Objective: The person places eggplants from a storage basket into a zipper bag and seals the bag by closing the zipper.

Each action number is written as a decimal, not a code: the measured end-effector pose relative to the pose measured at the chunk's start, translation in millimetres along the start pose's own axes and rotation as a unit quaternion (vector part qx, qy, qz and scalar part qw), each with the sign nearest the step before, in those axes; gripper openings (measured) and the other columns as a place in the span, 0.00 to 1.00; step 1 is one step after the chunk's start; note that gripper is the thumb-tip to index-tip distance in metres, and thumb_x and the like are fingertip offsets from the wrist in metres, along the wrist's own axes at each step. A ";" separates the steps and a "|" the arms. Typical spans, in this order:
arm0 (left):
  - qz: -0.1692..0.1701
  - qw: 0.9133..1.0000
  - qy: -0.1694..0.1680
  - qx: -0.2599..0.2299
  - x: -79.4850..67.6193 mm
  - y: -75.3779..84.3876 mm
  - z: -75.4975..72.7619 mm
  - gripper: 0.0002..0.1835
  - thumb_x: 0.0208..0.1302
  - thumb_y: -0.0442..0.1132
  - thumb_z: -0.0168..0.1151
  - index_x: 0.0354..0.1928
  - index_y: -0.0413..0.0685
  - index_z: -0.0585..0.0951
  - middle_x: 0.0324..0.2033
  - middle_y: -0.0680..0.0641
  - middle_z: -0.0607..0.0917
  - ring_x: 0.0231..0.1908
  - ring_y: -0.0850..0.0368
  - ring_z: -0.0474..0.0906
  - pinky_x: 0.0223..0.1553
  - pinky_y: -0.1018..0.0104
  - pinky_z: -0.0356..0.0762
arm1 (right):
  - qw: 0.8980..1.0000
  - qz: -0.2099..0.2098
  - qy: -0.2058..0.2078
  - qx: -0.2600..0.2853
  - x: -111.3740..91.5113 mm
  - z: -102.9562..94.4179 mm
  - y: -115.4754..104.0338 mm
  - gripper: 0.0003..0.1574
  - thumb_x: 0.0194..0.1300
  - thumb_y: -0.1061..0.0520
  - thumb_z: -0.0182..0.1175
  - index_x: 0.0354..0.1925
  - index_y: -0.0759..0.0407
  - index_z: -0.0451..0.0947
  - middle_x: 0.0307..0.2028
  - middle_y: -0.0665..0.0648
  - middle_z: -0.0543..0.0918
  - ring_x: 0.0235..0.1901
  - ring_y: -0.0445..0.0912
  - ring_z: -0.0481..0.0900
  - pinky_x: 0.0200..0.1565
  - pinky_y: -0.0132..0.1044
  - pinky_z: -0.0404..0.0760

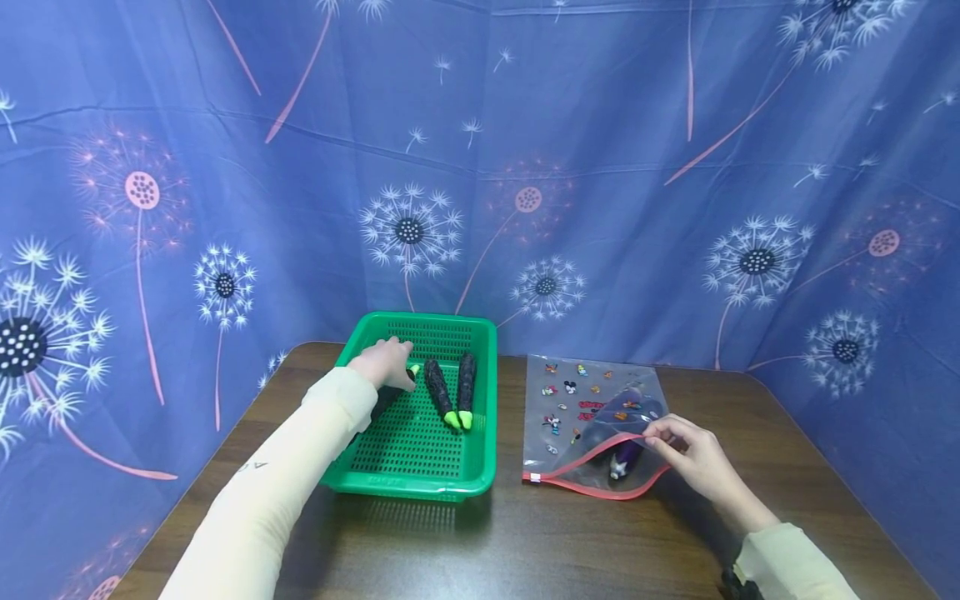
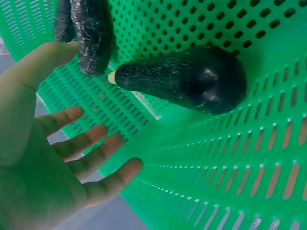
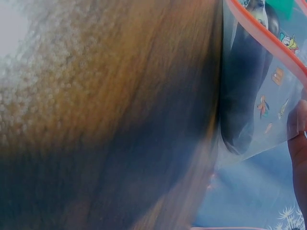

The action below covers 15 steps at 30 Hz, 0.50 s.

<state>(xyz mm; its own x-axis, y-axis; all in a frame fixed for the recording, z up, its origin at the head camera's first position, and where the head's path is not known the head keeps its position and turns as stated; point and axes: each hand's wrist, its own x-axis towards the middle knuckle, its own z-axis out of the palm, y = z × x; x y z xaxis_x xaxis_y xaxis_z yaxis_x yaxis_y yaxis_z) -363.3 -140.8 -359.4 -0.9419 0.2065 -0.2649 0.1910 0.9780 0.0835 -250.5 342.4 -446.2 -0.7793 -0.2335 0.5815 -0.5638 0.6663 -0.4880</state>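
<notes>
My left hand reaches over the green basket. In the left wrist view its fingers are spread and hold nothing. Beside that hand lies a dark, smooth vegetable with a thick rounded end and a pale tip, partly hidden by the hand in the head view. Two long, dark, bumpy vegetables with bright green ends lie farther right in the basket. With thumb and fingers, my right hand pinches the red rim of a clear zip bag, holding its mouth apart. A purple eggplant lies inside.
Basket and bag sit side by side on a brown wooden table. A blue curtain with a dandelion print hangs behind and around it. The bag's white slider is at its left corner.
</notes>
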 end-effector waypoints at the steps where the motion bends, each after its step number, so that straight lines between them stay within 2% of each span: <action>1: -0.002 1.000 -0.005 -0.003 0.0 -1.1 0.9 0.46 0.58 0.52 0.64 0.72 0.44 0.53 0.71 0.33 0.50 0.69 0.33 0.47 0.63 0.40 0.56 | 1.000 0.000 0.000 0.001 0.0 0.0 -0.4 0.14 0.53 0.67 0.67 0.32 0.48 0.79 0.31 0.46 0.80 0.28 0.33 0.75 0.30 0.24 0.73; 4: -0.011 1.000 -0.017 -0.020 -0.5 -4.1 2.9 0.46 0.58 0.51 0.64 0.73 0.44 0.52 0.71 0.33 0.50 0.69 0.33 0.47 0.63 0.40 0.56 | 1.000 0.002 0.000 0.003 0.0 0.0 -1.3 0.13 0.53 0.67 0.67 0.32 0.48 0.79 0.31 0.46 0.80 0.28 0.33 0.75 0.30 0.25 0.73; 11: -0.040 0.997 -0.031 -0.050 -4.6 -7.3 6.0 0.46 0.58 0.47 0.65 0.73 0.43 0.52 0.70 0.33 0.53 0.68 0.34 0.52 0.60 0.42 0.62 | 1.000 -0.001 0.004 0.001 -0.9 1.1 1.0 0.14 0.53 0.68 0.67 0.31 0.49 0.79 0.30 0.45 0.80 0.28 0.33 0.75 0.29 0.26 0.73; 15: -0.058 0.996 -0.044 -0.056 -1.8 -7.8 10.6 0.46 0.59 0.45 0.65 0.73 0.44 0.51 0.70 0.34 0.54 0.68 0.35 0.53 0.58 0.42 0.65 | 1.000 0.003 0.004 -0.005 -1.5 1.2 1.1 0.14 0.53 0.67 0.67 0.31 0.48 0.79 0.30 0.44 0.80 0.28 0.33 0.74 0.28 0.28 0.74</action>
<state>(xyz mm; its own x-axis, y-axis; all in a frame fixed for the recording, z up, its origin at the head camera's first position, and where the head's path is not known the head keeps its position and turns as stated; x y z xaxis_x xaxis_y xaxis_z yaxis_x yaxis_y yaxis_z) -360.1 -148.5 -369.8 -0.9269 0.0996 -0.3619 0.0466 0.9872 0.1524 -250.4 342.6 -448.4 -0.7807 -0.2243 0.5833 -0.5565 0.6741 -0.4857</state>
